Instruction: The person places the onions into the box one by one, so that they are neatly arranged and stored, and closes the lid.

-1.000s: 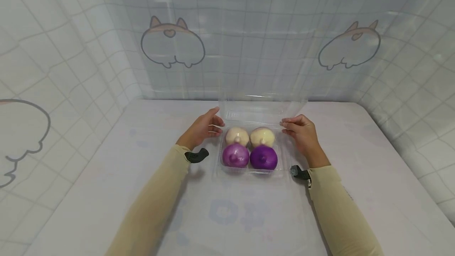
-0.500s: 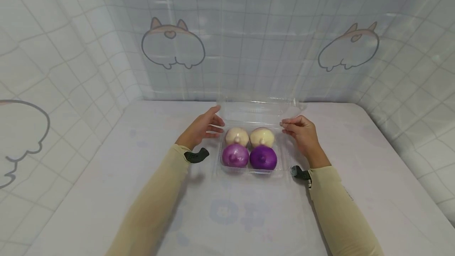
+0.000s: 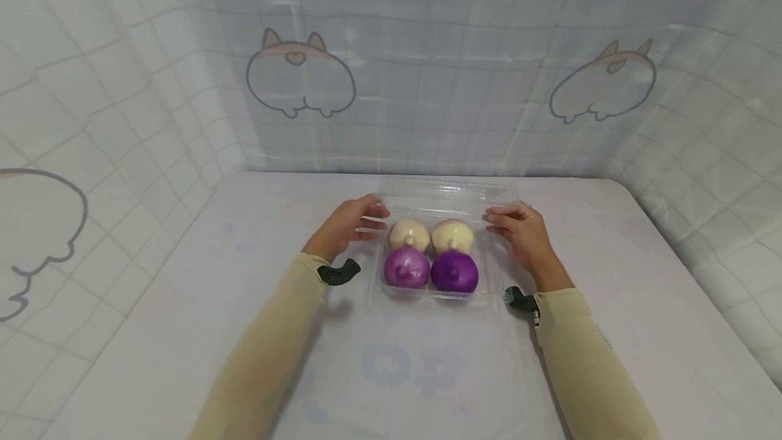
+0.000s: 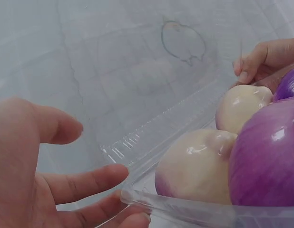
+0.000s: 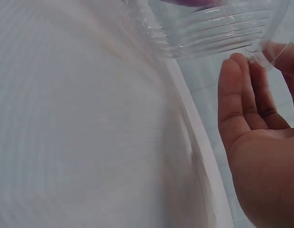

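A clear plastic clamshell tray (image 3: 492, 280) sits mid-table and holds two white onions (image 3: 408, 234) at the back and two purple onions (image 3: 455, 271) in front. Its hinged lid (image 3: 449, 190) stands partly raised behind them. My left hand (image 3: 357, 221) is at the tray's back left corner, fingers relaxed, fingertips (image 4: 113, 173) touching the rim beside a white onion (image 4: 194, 166). My right hand (image 3: 519, 228) is at the back right corner and pinches the lid's edge; its fingers (image 5: 232, 95) meet a clear plastic corner.
The table (image 3: 183, 304) has a pale printed cloth. Tiled curtain walls (image 3: 427, 87) with cartoon animal prints close it in at the back and on both sides. Black wrist mounts (image 3: 337, 270) sit on both beige sleeves.
The lid's top edge has sunk lower over the second. Both hands stayed at the tray's back corners and shifted only slightly.
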`<state>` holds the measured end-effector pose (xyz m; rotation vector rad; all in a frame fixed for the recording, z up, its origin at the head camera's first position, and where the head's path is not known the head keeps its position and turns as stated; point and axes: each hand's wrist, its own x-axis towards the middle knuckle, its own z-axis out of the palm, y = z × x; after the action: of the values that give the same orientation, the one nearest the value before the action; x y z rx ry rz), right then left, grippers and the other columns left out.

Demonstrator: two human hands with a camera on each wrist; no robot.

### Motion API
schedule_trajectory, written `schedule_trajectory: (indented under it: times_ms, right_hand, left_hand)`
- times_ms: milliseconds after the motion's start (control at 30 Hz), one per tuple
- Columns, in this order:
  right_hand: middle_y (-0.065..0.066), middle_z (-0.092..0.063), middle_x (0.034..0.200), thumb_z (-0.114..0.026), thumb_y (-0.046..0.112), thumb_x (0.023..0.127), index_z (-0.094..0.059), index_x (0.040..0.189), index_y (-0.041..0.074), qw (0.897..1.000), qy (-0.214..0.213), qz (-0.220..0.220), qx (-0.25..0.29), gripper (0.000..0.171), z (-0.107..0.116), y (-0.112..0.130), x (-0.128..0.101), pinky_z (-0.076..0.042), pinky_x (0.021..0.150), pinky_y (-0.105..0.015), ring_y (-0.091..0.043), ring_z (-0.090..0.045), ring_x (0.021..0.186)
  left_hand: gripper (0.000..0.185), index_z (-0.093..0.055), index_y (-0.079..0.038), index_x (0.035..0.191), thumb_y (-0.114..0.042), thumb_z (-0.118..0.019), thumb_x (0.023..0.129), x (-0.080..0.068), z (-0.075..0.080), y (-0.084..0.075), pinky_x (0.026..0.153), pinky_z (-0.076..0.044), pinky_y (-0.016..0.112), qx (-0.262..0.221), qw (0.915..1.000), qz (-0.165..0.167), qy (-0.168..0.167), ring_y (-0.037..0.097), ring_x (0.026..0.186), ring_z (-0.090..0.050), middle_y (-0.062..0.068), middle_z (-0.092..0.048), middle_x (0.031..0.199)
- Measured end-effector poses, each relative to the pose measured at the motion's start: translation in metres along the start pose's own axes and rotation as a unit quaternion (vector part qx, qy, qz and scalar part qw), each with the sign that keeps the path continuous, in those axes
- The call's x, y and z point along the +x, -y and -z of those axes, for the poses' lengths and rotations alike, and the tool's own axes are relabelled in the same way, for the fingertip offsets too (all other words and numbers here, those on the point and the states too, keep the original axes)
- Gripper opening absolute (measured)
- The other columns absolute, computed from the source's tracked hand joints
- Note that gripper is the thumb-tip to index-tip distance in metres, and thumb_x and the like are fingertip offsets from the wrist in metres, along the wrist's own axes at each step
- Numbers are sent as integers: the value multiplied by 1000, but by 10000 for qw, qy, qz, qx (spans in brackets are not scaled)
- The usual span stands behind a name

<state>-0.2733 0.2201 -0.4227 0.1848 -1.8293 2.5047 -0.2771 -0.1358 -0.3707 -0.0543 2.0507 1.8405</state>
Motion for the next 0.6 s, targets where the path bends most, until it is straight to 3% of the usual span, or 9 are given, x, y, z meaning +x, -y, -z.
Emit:
schedule_trajectory:
  times_ms: [200, 367, 600]
  right_hand:
    - [-14, -71, 111, -65, 3, 97, -59, 114, -10, 9965, 228, -496, -639, 22, 3, 5, -4, -55, 88, -33, -20, -69, 102]
    - [-9, -68, 110, -55, 0, 101, -61, 111, -5, 9942, 273, -718, -748, 12, 8, 8, -9, -54, 90, -31, -19, -67, 105]
    - [-13, -67, 115, -53, 17, 105, -57, 121, -4, 9932, 409, -782, -760, 27, 10, 12, -13, -54, 92, -35, -24, -67, 108]
  left_hand:
    - [46, -63, -1, 124, -39, -49, 102, -2, 2, 7, 99, -46, 44, -17, 10000, 14, 88, 34, 120, -59, 15, -62, 132]
    - [41, -61, -1, 124, -34, -48, 103, -2, 1, 12, 96, -47, 42, -125, 9998, 42, 138, 31, 118, -60, 13, -62, 132]
    - [39, -66, 0, 120, -31, -49, 103, 0, -1, 19, 91, -52, 38, -305, 9995, -66, 32, 26, 113, -62, 9, -63, 128]
